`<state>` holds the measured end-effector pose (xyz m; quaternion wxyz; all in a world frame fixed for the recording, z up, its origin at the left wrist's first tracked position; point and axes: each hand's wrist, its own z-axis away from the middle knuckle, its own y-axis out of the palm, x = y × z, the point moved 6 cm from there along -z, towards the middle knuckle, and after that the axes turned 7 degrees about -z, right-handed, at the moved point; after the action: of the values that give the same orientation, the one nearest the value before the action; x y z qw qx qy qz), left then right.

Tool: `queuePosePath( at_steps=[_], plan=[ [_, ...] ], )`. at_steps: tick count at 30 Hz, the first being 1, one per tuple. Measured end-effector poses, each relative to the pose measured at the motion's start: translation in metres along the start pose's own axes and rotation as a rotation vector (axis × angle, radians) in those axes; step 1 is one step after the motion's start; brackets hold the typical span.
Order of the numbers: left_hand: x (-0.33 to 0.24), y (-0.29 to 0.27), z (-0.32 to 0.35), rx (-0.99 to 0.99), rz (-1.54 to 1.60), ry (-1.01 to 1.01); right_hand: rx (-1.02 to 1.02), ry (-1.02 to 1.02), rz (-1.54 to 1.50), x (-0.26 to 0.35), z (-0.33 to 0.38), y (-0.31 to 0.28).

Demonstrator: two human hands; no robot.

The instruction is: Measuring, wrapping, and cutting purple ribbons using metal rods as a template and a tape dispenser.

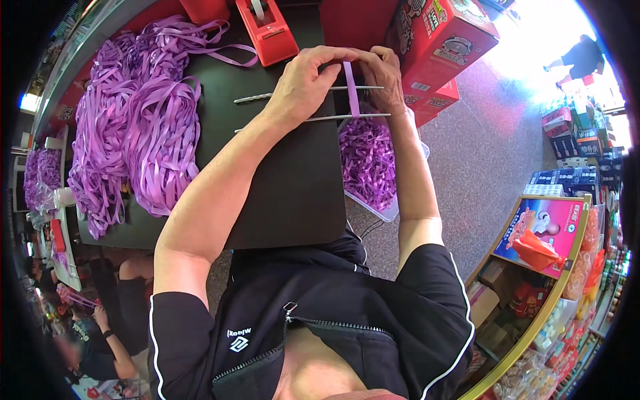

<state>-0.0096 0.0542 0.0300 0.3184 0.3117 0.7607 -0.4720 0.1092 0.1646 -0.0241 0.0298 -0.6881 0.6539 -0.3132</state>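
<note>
Two thin metal rods (369, 87) stick out past the right edge of the dark table, roughly parallel. A purple ribbon (352, 93) runs across both rods. My left hand (300, 83) is closed above the rods, its fingers bent toward the ribbon's upper end. My right hand (383, 77) curls in from the other side, and the fingertips of both hands meet at that end of the ribbon. The exact grip is partly hidden behind the fingers. Below the rods, many short purple ribbon pieces (368, 160) fill a pale container (388, 212).
Long purple ribbons (133, 127) lie heaped on the left of the dark table (280, 193). A red tape dispenser (270, 33) stands at the back. Red cartons (440, 50) are stacked right of my hands. A glass display case (533, 280) stands at right. Another person (100, 340) sits lower left.
</note>
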Motion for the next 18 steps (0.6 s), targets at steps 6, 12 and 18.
queuePosePath(
  at_steps=[6, 12, 18],
  plan=[
    [-0.014, 0.006, 0.005, 0.056, -0.175, 0.156, -0.003, 0.006, -0.003, -0.006, 0.003, 0.001],
    [-0.022, 0.007, 0.011, -0.017, -0.312, 0.271, 0.003, -0.052, -0.008, 0.005, -0.010, -0.007],
    [-0.021, 0.006, 0.012, -0.012, -0.303, 0.250, 0.019, 0.059, -0.020, -0.003, 0.013, 0.004]
  ],
)
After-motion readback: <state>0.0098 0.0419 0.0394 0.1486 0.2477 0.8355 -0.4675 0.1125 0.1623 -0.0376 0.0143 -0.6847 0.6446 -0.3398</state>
